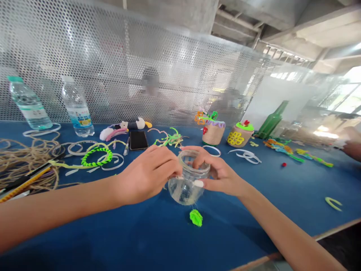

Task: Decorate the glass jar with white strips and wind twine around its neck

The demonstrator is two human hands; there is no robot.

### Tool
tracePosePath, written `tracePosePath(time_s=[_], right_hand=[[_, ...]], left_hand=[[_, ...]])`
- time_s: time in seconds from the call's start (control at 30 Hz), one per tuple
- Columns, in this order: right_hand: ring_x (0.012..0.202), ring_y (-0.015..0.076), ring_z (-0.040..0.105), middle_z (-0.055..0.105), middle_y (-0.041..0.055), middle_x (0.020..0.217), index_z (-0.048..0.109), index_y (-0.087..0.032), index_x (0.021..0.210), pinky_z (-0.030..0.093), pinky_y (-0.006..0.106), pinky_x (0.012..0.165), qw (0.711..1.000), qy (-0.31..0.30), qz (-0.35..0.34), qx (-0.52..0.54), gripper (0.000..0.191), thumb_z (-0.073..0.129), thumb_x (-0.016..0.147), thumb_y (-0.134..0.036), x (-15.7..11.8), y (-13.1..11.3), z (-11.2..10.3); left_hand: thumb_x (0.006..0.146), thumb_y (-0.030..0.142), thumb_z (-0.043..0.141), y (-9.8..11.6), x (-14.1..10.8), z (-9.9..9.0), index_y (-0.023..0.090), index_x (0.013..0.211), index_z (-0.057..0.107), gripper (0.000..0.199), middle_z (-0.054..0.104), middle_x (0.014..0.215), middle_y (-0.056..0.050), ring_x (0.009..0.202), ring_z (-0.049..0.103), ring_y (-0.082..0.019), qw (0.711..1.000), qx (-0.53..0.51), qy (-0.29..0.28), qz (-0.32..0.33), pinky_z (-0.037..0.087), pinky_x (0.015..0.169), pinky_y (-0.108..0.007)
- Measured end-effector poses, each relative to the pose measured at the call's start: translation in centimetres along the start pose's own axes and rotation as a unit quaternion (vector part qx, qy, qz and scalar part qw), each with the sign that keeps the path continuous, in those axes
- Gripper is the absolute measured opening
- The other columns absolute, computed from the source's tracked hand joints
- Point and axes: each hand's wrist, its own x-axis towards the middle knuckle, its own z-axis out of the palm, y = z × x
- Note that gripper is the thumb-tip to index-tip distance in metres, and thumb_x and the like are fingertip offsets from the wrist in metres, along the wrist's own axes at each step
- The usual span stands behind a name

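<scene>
A clear glass jar (186,190) is tilted above the blue table, its open mouth up. My right hand (216,169) grips the rim, with a finger dipping inside and the thumb on the outer wall. At the jar's left side, my left hand (153,171) is closed, its fingertips pinched against the glass near the neck; anything between them is hidden. A bright green fuzzy piece (196,218) lies on the table just below the jar.
Behind the jar stand two twine-wrapped pots (213,133) and a green bottle (272,122). Twine (28,158), a green ring (96,156), a phone (138,140) and two water bottles (77,109) are on the left. A perforated screen (107,75) runs behind; another person's hand (352,148) is far right.
</scene>
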Motion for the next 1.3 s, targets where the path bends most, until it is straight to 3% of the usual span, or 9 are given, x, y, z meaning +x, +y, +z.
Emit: tracePosePath(time_s=[0.23, 0.47, 0.53, 0.63, 0.7, 0.9, 1.07, 1.3], right_hand=[[0.13, 0.0259, 0.041, 0.047, 0.0117, 0.133, 0.051, -0.02, 0.075, 0.036, 0.046, 0.104, 1.0, 0.006, -0.009, -0.007, 0.022, 0.071, 0.076, -0.028, 0.0, -0.1, 0.0], [0.129, 0.0242, 0.041, 0.051, 0.0092, 0.125, 0.049, -0.02, 0.073, 0.036, 0.046, 0.105, 1.0, 0.002, -0.02, 0.003, 0.022, 0.069, 0.077, -0.029, 0.1, -0.3, 0.0], [0.128, 0.0247, 0.042, 0.051, 0.0093, 0.125, 0.05, -0.02, 0.074, 0.036, 0.046, 0.104, 1.0, 0.01, -0.024, 0.0, 0.021, 0.069, 0.077, -0.029, 0.1, -0.3, 0.0], [0.124, 0.024, 0.045, 0.051, 0.0091, 0.125, 0.05, -0.02, 0.076, 0.038, 0.044, 0.102, 1.0, 0.015, -0.025, 0.003, 0.019, 0.068, 0.077, -0.028, 0.0, -0.3, 0.2], [0.122, 0.0231, 0.046, 0.051, 0.0086, 0.125, 0.05, -0.02, 0.077, 0.038, 0.042, 0.101, 0.999, 0.018, -0.029, 0.002, 0.018, 0.067, 0.077, -0.026, -0.1, -0.3, 0.3], [0.123, 0.0244, 0.044, 0.05, 0.009, 0.123, 0.05, -0.02, 0.076, 0.036, 0.043, 0.102, 0.999, 0.023, -0.022, -0.005, 0.018, 0.067, 0.075, -0.024, 0.0, -0.3, 0.3], [0.121, 0.0239, 0.045, 0.048, 0.009, 0.12, 0.05, -0.019, 0.071, 0.037, 0.042, 0.101, 1.0, -0.006, -0.006, 0.01, 0.021, 0.069, 0.075, -0.028, 0.2, -0.5, -0.1], [0.12, 0.023, 0.044, 0.047, 0.0083, 0.116, 0.047, -0.018, 0.069, 0.039, 0.042, 0.098, 0.999, -0.012, -0.012, 0.03, 0.024, 0.069, 0.076, -0.027, 0.1, -0.1, -0.2]], left_hand=[[0.089, -0.001, 0.039, 0.7, -0.6, -0.5, 0.014, 0.083, 0.052, 0.02, 0.058, 0.079, -0.003, 0.073, 0.048, -0.014, 0.998, 0.017, -0.049, -0.019, 0.039, 0.068, -0.029], [0.091, 0.001, 0.037, 0.6, -0.5, -1.5, 0.014, 0.082, 0.052, 0.021, 0.059, 0.08, -0.003, 0.073, 0.05, -0.014, 0.994, 0.066, -0.091, 0.02, 0.039, 0.068, -0.029], [0.095, 0.014, 0.039, 1.0, -0.4, -2.0, 0.013, 0.089, 0.055, 0.017, 0.062, 0.084, -0.006, 0.076, 0.054, -0.018, 0.982, 0.158, -0.08, 0.065, 0.04, 0.071, -0.033], [0.097, 0.045, 0.035, 1.7, -0.2, -2.7, 0.008, 0.097, 0.058, 0.043, 0.063, 0.085, -0.012, 0.078, 0.056, -0.025, 0.946, 0.3, -0.056, 0.109, 0.041, 0.07, -0.039], [0.095, 0.051, 0.034, 1.9, 0.3, -2.8, 0.008, 0.092, 0.058, 0.049, 0.061, 0.079, -0.011, 0.071, 0.055, -0.025, 0.931, 0.342, -0.064, 0.107, 0.041, 0.064, -0.039], [0.084, 0.014, 0.049, 1.4, 2.1, -2.2, 0.016, 0.082, 0.053, 0.005, 0.053, 0.067, -0.002, 0.058, 0.049, -0.018, 0.91, 0.33, -0.189, 0.167, 0.033, 0.048, -0.031], [0.085, 0.008, 0.044, 0.8, 2.2, -1.9, 0.015, 0.075, 0.054, 0.016, 0.054, 0.061, -0.001, 0.05, 0.048, -0.016, 0.924, 0.263, -0.178, 0.213, 0.032, 0.042, -0.03], [0.084, 0.011, 0.051, 1.3, 0.8, -1.8, 0.013, 0.074, 0.056, 0.011, 0.052, 0.055, 0.0, 0.045, 0.047, -0.014, 0.915, 0.295, -0.122, 0.247, 0.032, 0.041, -0.028]])
